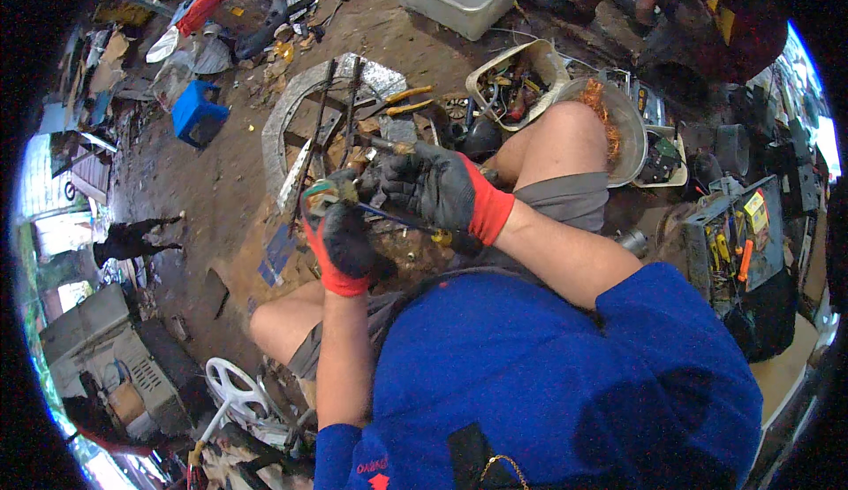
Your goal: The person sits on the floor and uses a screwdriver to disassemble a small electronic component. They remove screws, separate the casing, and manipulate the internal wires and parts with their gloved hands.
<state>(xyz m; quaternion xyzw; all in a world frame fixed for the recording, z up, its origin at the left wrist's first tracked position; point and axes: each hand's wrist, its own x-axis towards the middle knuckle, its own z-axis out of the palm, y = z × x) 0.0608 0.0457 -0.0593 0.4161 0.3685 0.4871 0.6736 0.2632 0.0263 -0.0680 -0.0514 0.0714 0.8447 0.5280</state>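
Nearest the body, at four o'clock from the space between the hands, a slim screwdriver with a yellow-and-black handle (442,237) slants above the lap, its dark shaft pointing toward the left hand (340,234). In a black-palmed, red-cuffed glove, that hand has its fingers curled firmly around a small, blocky, greenish and copper-toned part (325,192), which sits at ten o'clock. The part looks light, stiff and hard-edged, perhaps slippery if greasy; a pinch across its solid sides would probably be surest, with the tool's tip kept away from the thumb. At one o'clock the right hand (437,185), gloved alike, has bent fingers, but I cannot tell whether they grip anything. Beyond, toward eleven o'clock, a broad, silvery-grey metal ring (309,79) lies on the brown dirt floor (208,203); past twelve are pliers with yellow handles (408,108). Farther off, a cream plastic container of tools (539,112) stands at two o'clock, a round grey basin (642,150) holding orange copper wire at half past two, and a blue plastic stool (200,113) at ten. Farthest, a whitish rectangular tub (477,20) sits at one.
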